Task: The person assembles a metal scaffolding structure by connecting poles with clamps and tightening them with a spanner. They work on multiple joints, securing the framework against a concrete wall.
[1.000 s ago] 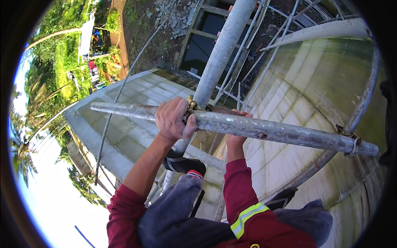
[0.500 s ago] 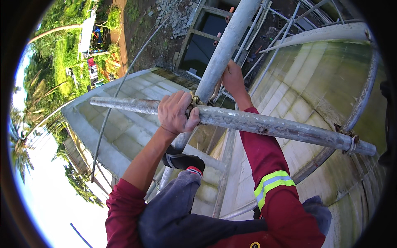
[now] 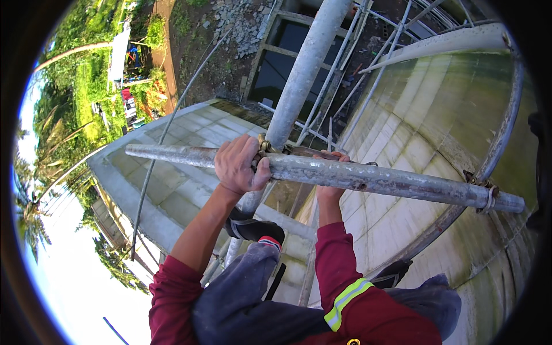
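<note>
My left hand (image 3: 237, 165) is wrapped around a grey horizontal scaffold pipe (image 3: 391, 185), just left of where it crosses a thick upright pipe (image 3: 305, 69). Beside that hand's thumb and fingers, a brassy scaffold coupler (image 3: 264, 145) sits at the crossing. My right hand (image 3: 330, 192) is to the right of the joint, mostly behind the horizontal pipe. Its fingertips show above the pipe, closed on the end of a slim metal tool, which looks like a wrench (image 3: 306, 152) and runs along the pipe from the coupler. The palm is hidden.
Another coupler (image 3: 480, 183) ties the horizontal pipe to a curved pipe (image 3: 500, 138) at right. A large pale curved wall (image 3: 425, 144) fills the right side. Far below lie a concrete slab (image 3: 172, 135), rubble (image 3: 244, 26) and dark water pits (image 3: 270, 77). My shoe (image 3: 256, 229) is near the upright.
My right hand has come from beyond the upright pipe down and toward me, to behind the horizontal pipe, and the wrench now lies along that pipe. My left hand keeps its grip.
</note>
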{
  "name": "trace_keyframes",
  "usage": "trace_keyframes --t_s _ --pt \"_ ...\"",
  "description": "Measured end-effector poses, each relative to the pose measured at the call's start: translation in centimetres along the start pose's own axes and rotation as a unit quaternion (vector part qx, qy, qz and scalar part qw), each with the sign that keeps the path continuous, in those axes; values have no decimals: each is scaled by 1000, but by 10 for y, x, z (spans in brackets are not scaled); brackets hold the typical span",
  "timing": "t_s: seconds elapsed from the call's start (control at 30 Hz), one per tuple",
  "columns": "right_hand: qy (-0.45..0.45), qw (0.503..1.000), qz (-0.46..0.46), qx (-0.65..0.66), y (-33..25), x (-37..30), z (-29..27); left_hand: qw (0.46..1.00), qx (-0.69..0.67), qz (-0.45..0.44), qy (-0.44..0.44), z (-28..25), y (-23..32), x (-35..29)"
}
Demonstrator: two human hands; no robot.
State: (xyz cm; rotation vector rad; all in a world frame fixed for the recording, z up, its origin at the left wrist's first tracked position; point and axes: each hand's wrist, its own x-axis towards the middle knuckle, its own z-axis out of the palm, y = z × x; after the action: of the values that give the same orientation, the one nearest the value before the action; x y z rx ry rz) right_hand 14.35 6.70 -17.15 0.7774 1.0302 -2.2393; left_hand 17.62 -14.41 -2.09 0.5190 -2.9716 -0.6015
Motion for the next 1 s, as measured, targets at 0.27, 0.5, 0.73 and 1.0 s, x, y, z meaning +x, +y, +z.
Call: trace_keyframes --t_s 0.27,0.5,0.73,1.0 --pt "156 972 76 156 25 -53 16 1000 2 -1 -1 -1 0 1" --pt "86 982 92 140 18 -52 10 1000 5 1 3 -1 -1 1" --pt "147 955 134 220 16 -70 13 1000 2 -2 -7 -3 1 0" --pt "131 980 66 136 17 -40 13 1000 2 -11 -1 -1 1 -2"
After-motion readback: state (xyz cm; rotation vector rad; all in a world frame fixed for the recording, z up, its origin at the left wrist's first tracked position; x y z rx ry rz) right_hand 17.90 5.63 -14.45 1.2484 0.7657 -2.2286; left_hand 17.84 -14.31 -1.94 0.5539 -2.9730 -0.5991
